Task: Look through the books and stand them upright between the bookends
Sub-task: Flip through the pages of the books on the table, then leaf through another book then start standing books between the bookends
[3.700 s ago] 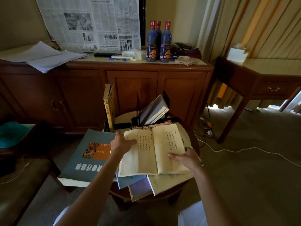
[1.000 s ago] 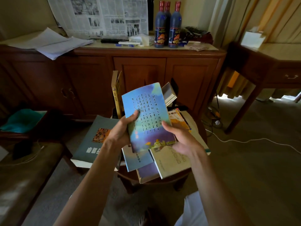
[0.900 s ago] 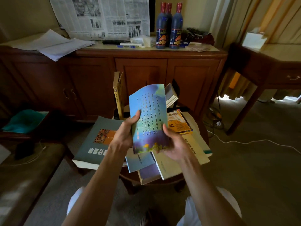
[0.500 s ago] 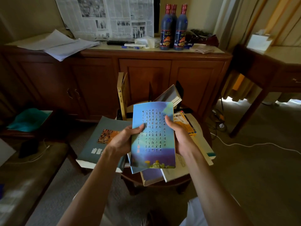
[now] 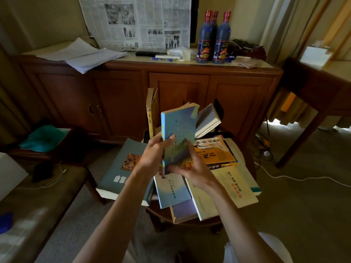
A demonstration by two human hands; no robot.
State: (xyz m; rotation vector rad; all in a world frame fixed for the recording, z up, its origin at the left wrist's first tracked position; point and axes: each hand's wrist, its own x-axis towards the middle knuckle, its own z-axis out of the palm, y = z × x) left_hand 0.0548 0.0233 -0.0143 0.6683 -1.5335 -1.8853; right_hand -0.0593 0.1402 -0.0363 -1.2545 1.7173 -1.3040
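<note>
At the far left a teal cloth lies on a low dark stand, and a large grey-green book overhangs the left edge of the small round worktop. The left hand has its grip closed on the blue book, thumb on the cover and fingers curled behind near the spine, holding it upright in the air above the worktop. The right hand meets the book's lower right corner; its grip looks loose, fingers on the cover, though blur makes that uncertain. Behind the book a yellow book stands upright, and a grey book leans against a black bookend. Flat books, among them an orange book, cover the worktop. Beyond stands a wooden sideboard with a newspaper and dark bottles.
</note>
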